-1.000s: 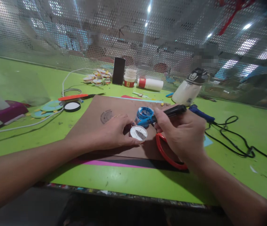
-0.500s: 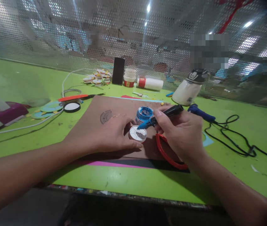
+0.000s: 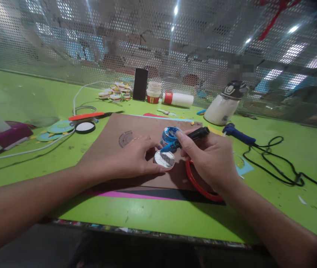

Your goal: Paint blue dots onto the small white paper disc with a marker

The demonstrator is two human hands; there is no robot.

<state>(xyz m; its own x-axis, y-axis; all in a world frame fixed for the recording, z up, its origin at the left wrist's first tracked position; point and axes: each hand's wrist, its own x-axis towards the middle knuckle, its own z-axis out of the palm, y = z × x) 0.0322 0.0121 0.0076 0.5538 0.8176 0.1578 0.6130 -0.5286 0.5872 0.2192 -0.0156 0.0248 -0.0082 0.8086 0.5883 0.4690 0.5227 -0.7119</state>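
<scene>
A small white round disc (image 3: pixel 164 160) with dark drawn lines on its top lies on brown cardboard (image 3: pixel 102 149). My left hand (image 3: pixel 132 158) grips it at the left, with the thumb along its front edge and the fingers behind. In my right hand (image 3: pixel 207 152) is a marker (image 3: pixel 186 138) with a black barrel and a blue front end. Its tip points down at the disc's upper left edge; whether it touches, I cannot tell. Just behind stands a blue-smeared jar (image 3: pixel 169 134). Under my right hand is a red looped handle (image 3: pixel 196 182), partly hidden.
A black-rimmed white disc (image 3: pixel 85 127) and an orange cutter (image 3: pixel 87 116) lie left. At the back are a phone (image 3: pixel 140 84), paper cups (image 3: pixel 154 93) and a bottle (image 3: pixel 225 104). A blue-handled tool (image 3: pixel 239 134) with a black cord lies right.
My right hand and the marker have shifted slightly left, with the tip now closer to the disc's left edge. My left hand stays at the disc.
</scene>
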